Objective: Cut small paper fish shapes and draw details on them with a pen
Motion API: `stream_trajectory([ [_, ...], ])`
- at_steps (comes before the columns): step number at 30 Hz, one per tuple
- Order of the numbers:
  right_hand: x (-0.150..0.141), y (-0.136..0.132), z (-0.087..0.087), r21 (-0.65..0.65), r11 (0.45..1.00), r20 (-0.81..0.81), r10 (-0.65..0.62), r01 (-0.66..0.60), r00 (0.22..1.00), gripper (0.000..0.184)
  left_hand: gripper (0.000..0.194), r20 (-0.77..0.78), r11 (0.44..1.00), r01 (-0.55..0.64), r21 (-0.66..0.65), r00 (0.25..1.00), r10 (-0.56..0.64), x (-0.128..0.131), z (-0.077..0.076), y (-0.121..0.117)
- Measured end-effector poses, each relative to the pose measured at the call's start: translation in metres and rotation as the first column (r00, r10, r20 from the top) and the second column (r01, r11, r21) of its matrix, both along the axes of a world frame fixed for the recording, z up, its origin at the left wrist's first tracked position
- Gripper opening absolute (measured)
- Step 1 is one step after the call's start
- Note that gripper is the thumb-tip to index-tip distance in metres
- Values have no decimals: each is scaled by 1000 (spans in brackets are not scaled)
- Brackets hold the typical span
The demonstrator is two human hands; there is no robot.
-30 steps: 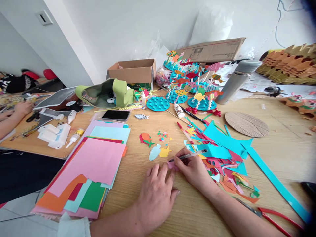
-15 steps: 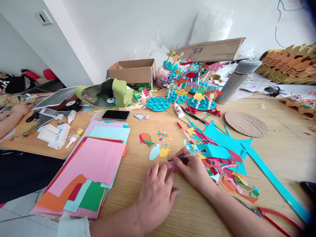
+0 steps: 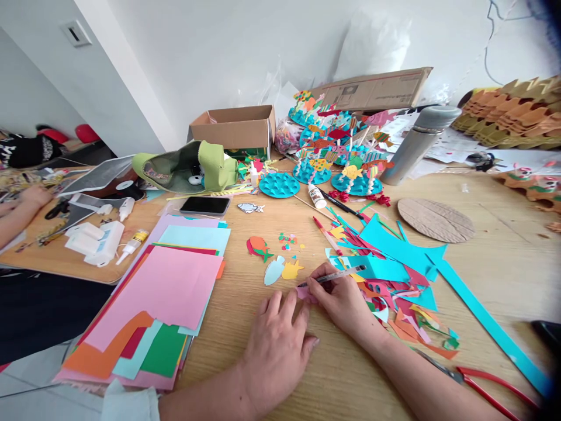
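My right hand (image 3: 337,298) is closed around a pen (image 3: 339,274), its tip down at a small pink paper piece (image 3: 305,294). The piece is partly covered by my fingers, so its full outline is hidden. My left hand (image 3: 280,336) lies flat on the table with fingers stretched out, the fingertips at the near edge of the pink piece. Just beyond are a light blue paper fish (image 3: 274,271), a yellow paper fish (image 3: 292,269) and orange, red and green paper fish (image 3: 259,248) overlapping. Small paper dots (image 3: 288,240) lie behind them.
Stacked colored paper (image 3: 162,286) lies left. Paper scraps (image 3: 394,269) and red-handled scissors (image 3: 482,380) are on the right, near a cardboard oval (image 3: 436,220). Behind stand a grey bottle (image 3: 416,146), fish decorations (image 3: 342,140) and a green pouch (image 3: 184,166). Another person's hand (image 3: 37,196) is far left.
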State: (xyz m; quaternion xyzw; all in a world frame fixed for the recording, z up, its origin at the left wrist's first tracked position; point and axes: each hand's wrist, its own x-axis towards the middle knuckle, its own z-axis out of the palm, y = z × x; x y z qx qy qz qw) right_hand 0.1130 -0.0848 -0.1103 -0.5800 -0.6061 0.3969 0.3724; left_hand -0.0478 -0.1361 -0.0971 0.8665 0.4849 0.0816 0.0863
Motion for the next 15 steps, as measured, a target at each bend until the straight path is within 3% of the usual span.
stream_trajectory([
  [15,-1,0,0,-2,1000,-16,-7,7,1000,14,49,-4,1000,0,-6,1000,0,0,-1,-1],
])
